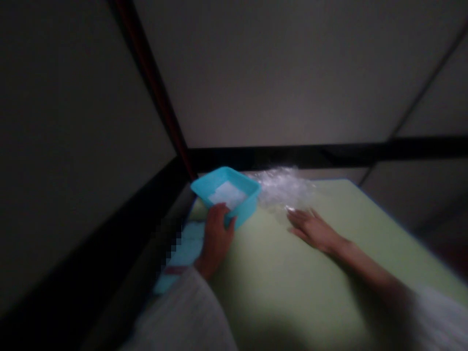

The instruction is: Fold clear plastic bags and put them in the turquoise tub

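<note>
A turquoise plastic basket [245, 210] is near the far left corner of the table, tilted so that I see into it. White flat pieces, perhaps paper, [229, 191] lie inside. My left hand [218, 236] is closed on its near rim, with the fingers over the edge and the thumb on the outer wall. Crumpled clear plastic [285, 187], like thin bags, lies to the right of the basket. My right hand [310, 228] rests palm down by the near edge of this plastic, fingers stretched out, its fingertips at or just touching it.
The pale green table top [278, 273] stretches from me to a grey wall panel [278, 87]. Along the left edge lies a light blue sheet or booklet [186, 248], partly blurred. A dark red post [157, 92] rises at the back left corner. The light is dim.
</note>
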The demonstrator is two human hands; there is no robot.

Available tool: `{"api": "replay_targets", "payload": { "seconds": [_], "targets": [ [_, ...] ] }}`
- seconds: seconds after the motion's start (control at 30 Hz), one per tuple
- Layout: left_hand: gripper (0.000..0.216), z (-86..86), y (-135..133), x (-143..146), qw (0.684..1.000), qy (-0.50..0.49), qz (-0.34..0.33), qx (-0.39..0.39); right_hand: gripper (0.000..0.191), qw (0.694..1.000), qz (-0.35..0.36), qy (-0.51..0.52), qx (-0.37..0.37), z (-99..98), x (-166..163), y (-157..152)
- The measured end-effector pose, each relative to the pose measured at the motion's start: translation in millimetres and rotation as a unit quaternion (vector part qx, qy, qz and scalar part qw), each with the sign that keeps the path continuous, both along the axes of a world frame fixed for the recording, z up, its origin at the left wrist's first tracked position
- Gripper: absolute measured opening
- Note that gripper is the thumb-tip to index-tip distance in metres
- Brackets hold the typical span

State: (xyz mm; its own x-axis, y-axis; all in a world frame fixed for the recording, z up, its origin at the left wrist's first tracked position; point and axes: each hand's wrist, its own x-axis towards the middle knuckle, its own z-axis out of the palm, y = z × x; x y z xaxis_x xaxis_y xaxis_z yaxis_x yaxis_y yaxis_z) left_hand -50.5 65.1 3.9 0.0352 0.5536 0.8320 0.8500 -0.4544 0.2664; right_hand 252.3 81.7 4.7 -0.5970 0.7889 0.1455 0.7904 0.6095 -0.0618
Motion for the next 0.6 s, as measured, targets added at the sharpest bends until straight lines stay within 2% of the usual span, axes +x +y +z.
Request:
{"api": "replay_targets", "payload": {
  "seconds": [0.17, 0.3, 0.4, 0.6],
  "targets": [
    [0.022, 4.9, -2.9, 3.3, 1.0, 0.012, 0.004, -0.004, 0.044, 1.0, -0.01, 0.018, 0.012, 6.3, 0.6, -0.8],
    [0.032, 13.9, -9.6, 6.2, 0.998, 0.026, 0.049, -0.015, 0.049, 0.996, -0.055, 0.048, 0.043, 12.5, 7.6, 4.1],
    [0.035, 18.8, -15.8, 8.6, 0.996, 0.035, 0.076, -0.009, 0.053, 0.984, -0.098, 0.115, 0.092, 16.8, 16.2, 9.6],
    [0.031, 16.5, -29.2, 18.3, 0.997, 0.06, 0.015, 0.043, 0.058, 0.945, -0.133, 0.234, 0.184, 30.3, 33.0, 15.4]
  ]
}}
